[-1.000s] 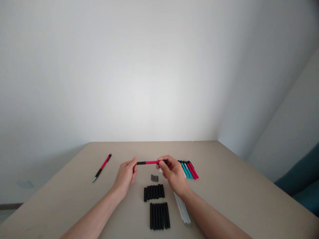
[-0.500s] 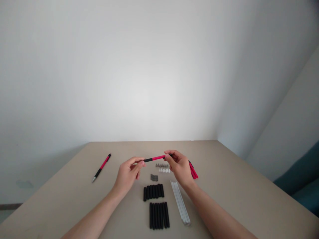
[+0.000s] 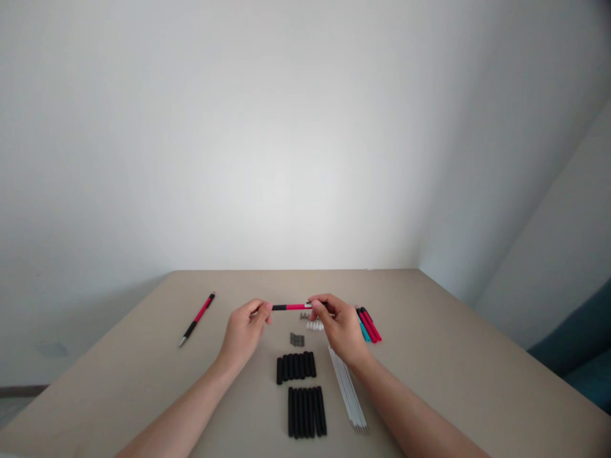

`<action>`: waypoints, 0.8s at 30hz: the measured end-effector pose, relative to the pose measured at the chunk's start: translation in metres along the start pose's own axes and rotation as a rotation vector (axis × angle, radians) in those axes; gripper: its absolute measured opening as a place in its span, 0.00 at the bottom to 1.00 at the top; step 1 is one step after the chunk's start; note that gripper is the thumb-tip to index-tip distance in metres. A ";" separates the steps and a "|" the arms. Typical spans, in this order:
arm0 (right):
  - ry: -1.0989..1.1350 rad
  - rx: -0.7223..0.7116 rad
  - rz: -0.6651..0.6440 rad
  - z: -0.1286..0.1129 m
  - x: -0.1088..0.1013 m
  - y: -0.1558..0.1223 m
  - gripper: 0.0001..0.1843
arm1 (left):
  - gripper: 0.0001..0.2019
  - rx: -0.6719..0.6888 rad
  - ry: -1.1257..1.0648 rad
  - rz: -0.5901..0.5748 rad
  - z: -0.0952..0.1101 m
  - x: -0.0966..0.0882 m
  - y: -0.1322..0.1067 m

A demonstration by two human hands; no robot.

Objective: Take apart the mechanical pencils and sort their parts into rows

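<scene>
A red and black pen (image 3: 296, 307) is held nearly level above the table by both hands. My left hand (image 3: 244, 332) pinches its black end, and the tip is hidden behind the fingers. With thumb and fingers closed, my right hand (image 3: 340, 326) grips the other end, where a bit of white shows beside the red. Below the pen lie small metal springs (image 3: 296, 340), white plastic pieces (image 3: 315, 326) and metal tips (image 3: 304, 316), partly covered by my right hand. White refills (image 3: 348, 394) lie side by side under my right wrist.
A complete red and black pen (image 3: 197, 319) lies at the left of the beige table (image 3: 143, 388). Two rows of black tubes, one shorter (image 3: 296, 366) and one longer (image 3: 307, 412), lie at the front. Red barrels (image 3: 371, 324) and a teal barrel (image 3: 363, 329) lie right.
The pen has gone from slanting to nearly level and slid slightly left and down at its right end. Both hands keep hold of it. More of the coloured barrels shows beside my right hand.
</scene>
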State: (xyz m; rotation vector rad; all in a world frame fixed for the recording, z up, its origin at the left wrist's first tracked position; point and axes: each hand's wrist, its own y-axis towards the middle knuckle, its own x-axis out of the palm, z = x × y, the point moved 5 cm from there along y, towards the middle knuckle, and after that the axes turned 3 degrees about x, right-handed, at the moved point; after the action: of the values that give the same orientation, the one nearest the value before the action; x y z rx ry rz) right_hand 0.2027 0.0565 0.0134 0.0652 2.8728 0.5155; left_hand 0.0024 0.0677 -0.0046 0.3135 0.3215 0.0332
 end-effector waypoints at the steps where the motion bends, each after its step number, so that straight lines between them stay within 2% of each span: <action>1: -0.009 0.003 0.002 0.000 0.000 0.000 0.16 | 0.20 -0.004 0.003 0.002 0.001 0.000 0.000; 7: 0.057 0.050 -0.002 0.005 0.001 0.001 0.17 | 0.16 -0.017 -0.066 0.031 0.005 -0.002 0.000; 12: 0.143 0.059 0.027 0.008 -0.001 0.002 0.16 | 0.14 -0.024 -0.057 -0.001 0.001 0.001 0.000; 16: 0.187 0.022 0.077 0.008 -0.004 0.003 0.13 | 0.15 -0.022 -0.004 -0.154 0.010 0.009 -0.005; 20: 0.139 -0.003 0.016 0.006 0.001 0.003 0.11 | 0.19 0.085 0.112 -0.310 0.025 0.019 -0.011; 22: 0.098 -0.015 -0.011 0.005 0.004 0.002 0.14 | 0.18 0.145 0.156 -0.342 0.028 0.022 -0.011; 24: 0.063 -0.032 -0.011 0.003 0.004 0.001 0.18 | 0.15 0.170 0.220 -0.295 0.026 0.017 -0.008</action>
State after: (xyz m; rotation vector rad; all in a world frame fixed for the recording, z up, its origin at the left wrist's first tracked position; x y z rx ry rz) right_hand 0.1995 0.0585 0.0101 0.0292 2.9231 0.5712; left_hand 0.0268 0.0540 0.0107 0.4292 0.5885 -0.2523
